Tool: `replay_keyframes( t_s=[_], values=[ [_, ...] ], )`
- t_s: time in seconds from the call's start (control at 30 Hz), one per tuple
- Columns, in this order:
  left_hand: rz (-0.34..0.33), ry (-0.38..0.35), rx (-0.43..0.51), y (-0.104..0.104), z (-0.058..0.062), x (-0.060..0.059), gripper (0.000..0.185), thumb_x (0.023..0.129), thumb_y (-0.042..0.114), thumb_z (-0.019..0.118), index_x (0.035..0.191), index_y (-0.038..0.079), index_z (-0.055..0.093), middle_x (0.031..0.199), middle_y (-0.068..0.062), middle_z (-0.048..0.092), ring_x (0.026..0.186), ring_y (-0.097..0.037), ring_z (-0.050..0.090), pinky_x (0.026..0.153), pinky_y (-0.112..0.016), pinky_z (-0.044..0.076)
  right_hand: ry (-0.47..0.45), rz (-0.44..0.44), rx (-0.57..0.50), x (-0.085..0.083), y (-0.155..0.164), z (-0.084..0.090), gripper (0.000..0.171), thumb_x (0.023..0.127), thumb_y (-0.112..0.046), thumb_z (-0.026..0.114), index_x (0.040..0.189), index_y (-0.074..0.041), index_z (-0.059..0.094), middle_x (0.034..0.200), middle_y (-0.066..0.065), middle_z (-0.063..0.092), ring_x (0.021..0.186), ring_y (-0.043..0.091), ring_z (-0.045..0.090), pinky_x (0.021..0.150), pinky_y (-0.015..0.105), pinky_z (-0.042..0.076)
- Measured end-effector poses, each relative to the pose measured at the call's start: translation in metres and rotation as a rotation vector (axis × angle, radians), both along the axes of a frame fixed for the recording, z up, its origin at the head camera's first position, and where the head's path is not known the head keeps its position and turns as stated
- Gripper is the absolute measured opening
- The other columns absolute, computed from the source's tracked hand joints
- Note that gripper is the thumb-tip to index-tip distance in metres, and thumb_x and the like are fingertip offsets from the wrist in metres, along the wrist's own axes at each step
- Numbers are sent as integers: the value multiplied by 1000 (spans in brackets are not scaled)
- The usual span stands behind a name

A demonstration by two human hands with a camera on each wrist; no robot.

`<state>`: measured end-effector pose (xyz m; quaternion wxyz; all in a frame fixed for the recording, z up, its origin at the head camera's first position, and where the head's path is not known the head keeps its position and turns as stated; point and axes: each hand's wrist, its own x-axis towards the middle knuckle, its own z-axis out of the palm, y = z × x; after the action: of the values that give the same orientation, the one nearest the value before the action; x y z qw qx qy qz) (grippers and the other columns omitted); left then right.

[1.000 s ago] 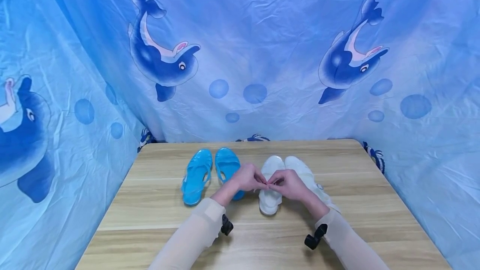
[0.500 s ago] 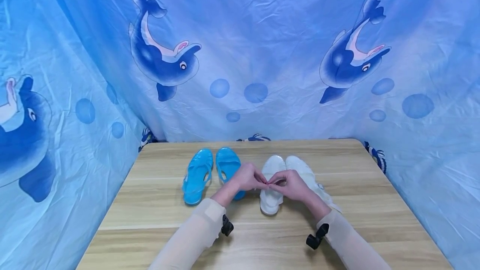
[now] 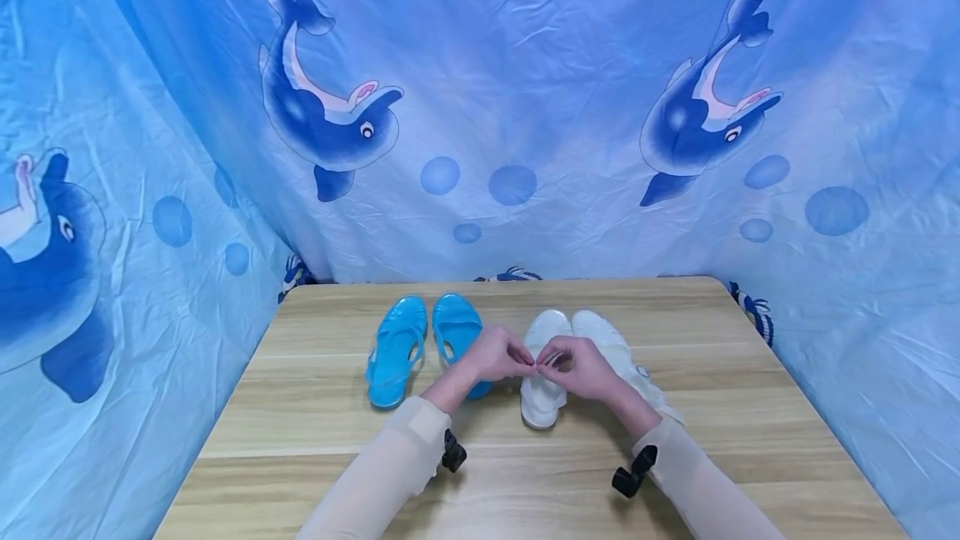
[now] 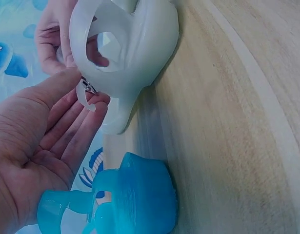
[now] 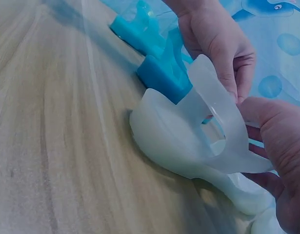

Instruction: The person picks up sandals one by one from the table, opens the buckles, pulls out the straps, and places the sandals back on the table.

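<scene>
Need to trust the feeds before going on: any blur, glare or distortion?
Head view: sharp, evenly lit, wide-angle bending at the table edges. Left wrist view: near palm of left hand soft. Right wrist view: white sandal clear, right hand blurred; no glare.

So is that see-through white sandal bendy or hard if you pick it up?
Probably bendy: the white sandal's thin strap curls between the left hand's and right hand's fingertips. It looks light, like hollow jelly plastic. Glossy, so maybe slippery.
</scene>
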<state>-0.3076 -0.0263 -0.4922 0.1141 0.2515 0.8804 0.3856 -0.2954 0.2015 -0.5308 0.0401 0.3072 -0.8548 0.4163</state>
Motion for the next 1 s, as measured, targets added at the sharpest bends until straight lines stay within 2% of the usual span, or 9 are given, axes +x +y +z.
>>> replay_keyframes(
  t_s=[0.1,0.17,0.37,0.5,0.73,1.0],
  values=[
    [8,-9,19,0,0,-1,11,89,24,89,93,14,87,87,-1,83,69,-4,72,59,-23,56,80,0,29,-3,0,4,13,92,-14,83,100,-23,82,99,-10,81,95,11,74,86,41,62],
    [13,-6,20,0,0,-1,11,88,24,89,93,15,87,87,-2,83,68,-4,72,59,-23,57,96,6,59,-3,0,7,12,92,-15,84,101,-24,83,98,-11,81,97,11,74,88,42,61],
    [22,-6,4,1,0,-1,10,88,27,90,91,17,87,85,1,83,69,-9,74,59,-24,57,15,21,92,-4,0,12,4,96,-18,80,100,-18,82,95,-10,81,91,7,75,90,40,63],
    [18,-5,5,2,-2,-2,10,89,28,89,90,18,87,84,3,83,69,-6,73,60,-23,57,-9,-1,84,-1,0,10,4,96,-16,80,97,-19,82,93,-9,80,90,3,73,89,37,63],
    [24,2,-3,2,-5,0,11,88,29,90,89,18,87,82,5,82,69,-2,70,61,-22,56,7,-1,55,2,1,5,8,94,-15,81,96,-22,81,92,-7,80,88,4,72,85,33,62],
    [15,23,0,1,-6,0,12,88,29,90,91,18,87,84,3,83,70,-1,70,61,-21,56,28,21,20,0,0,3,15,92,-8,81,101,-20,83,96,-6,81,89,6,73,83,38,64]
  ],
)
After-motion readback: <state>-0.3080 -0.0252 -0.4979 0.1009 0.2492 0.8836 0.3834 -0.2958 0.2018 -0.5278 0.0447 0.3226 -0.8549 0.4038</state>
